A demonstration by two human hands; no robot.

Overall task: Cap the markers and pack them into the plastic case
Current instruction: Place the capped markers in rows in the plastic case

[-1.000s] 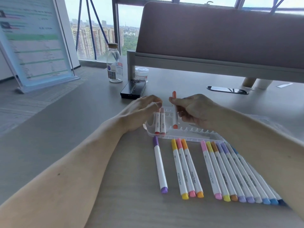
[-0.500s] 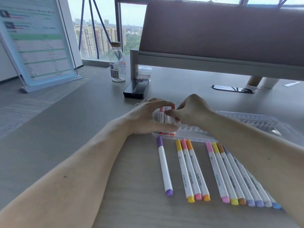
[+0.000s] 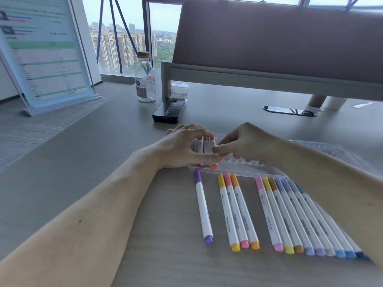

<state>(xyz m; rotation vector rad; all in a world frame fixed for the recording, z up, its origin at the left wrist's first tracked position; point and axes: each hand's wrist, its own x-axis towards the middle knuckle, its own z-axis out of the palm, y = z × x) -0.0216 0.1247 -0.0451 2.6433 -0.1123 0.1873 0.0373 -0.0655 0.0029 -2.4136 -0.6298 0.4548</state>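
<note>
A clear plastic case (image 3: 246,169) lies open on the table, with its lid (image 3: 333,151) folded out to the right. Three capped markers (image 3: 202,151), two red and one orange (image 3: 213,166), stand side by side in its left end. My left hand (image 3: 178,149) brackets these three, forefinger over their tops and thumb across their lower part. My right hand (image 3: 246,145) pinches the orange marker from the right with curled fingers. In front of the case lie a purple marker (image 3: 203,206), a yellow, pink and orange trio (image 3: 236,212) and a row of several more (image 3: 300,218), all capped.
A black phone (image 3: 169,110), a glass bottle (image 3: 145,77) and a small white jar (image 3: 179,91) stand beyond the case. A grey partition (image 3: 277,44) crosses the back of the table. A sign stand (image 3: 44,52) is at the left, on the floor.
My right hand brought the orange marker down from upright in the air into the case beside the two red ones. My left hand closed in round the three markers.
</note>
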